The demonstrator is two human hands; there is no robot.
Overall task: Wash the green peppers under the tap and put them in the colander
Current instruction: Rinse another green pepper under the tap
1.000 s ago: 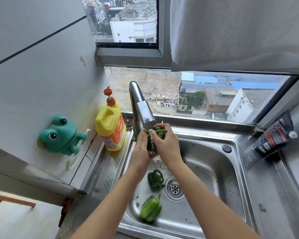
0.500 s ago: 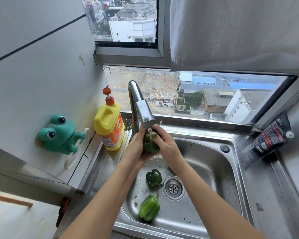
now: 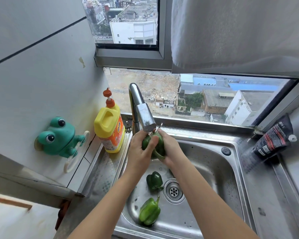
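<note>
While the tap (image 3: 146,118) is running: left hand (image 3: 138,154) and right hand (image 3: 171,149) are holding one pepper (image 3: 160,149) under it, over the sink (image 3: 214,169).
Fingers (image 3: 164,137): curling round the pepper.
Handling: wet, light, probably slippery; its broad body is looking the safest hold.

Two slim forearms, bare right to the frame's edge — left hand (image 3: 139,152), right hand (image 3: 172,149), both likewise bare

The centre pepper (image 3: 160,147) is dark green, the lower pepper (image 3: 149,211) bright green; bottle (image 3: 107,125) yellow, label (image 3: 113,138) orange; frog (image 3: 59,137) teal.
</note>
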